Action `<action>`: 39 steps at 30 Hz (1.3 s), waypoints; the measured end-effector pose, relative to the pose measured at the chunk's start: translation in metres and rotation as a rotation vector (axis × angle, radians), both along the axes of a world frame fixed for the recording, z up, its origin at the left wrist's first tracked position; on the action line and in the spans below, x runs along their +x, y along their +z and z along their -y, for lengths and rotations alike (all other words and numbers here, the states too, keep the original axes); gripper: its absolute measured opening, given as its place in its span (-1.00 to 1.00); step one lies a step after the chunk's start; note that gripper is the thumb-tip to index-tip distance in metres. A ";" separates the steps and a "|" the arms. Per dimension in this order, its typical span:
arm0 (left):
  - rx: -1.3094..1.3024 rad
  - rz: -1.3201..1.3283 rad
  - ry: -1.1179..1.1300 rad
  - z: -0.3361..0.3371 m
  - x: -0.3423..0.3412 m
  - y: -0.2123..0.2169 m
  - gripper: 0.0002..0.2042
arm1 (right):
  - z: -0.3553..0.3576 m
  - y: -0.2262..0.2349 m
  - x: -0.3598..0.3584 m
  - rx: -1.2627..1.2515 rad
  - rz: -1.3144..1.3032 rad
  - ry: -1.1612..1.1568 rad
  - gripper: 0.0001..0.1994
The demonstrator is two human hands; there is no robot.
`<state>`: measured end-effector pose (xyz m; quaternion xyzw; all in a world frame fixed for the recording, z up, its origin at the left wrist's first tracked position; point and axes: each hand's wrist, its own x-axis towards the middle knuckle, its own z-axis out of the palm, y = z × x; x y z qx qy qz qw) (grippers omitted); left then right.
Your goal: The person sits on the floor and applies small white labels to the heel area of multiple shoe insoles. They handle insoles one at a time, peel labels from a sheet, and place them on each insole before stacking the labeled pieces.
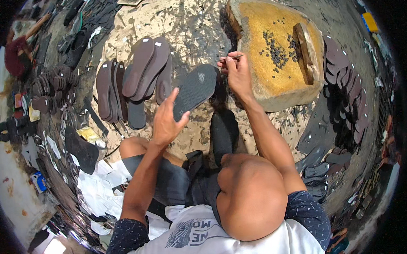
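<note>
A dark, textured shoe sole [196, 86] is in front of me, tilted with its wide end toward the upper right. My left hand [166, 121] has its near end between thumb and forefinger. Just beyond the wide end, my right hand [237, 76] pinches a thin, slender tool [237, 57], whose exact kind I cannot make out. This hand is at the left edge of a broad block with a yellow top [260, 87]. Many tiny black pieces [276, 50] are scattered over the block.
Brown soles [141, 68] lean in a group at the left. A wooden bar [305, 54] sits on the block. More brown soles [345, 77] overlap in a row at the right. White sheets [98, 189] lie at my lower left, and a person [17, 57] is at the far left.
</note>
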<state>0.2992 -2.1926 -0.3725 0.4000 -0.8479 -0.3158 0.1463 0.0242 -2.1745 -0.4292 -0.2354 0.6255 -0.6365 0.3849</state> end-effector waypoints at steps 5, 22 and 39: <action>-0.031 0.019 -0.031 -0.001 -0.001 -0.030 -0.12 | 0.010 -0.012 0.007 0.117 -0.071 0.018 -0.83; 0.018 -0.009 -0.044 0.006 0.003 -0.041 -0.05 | -0.007 0.009 0.022 0.152 -0.876 0.447 -0.89; 0.132 -0.070 0.010 0.005 0.004 -0.040 0.07 | -0.021 0.031 0.083 0.149 -0.276 0.597 -0.89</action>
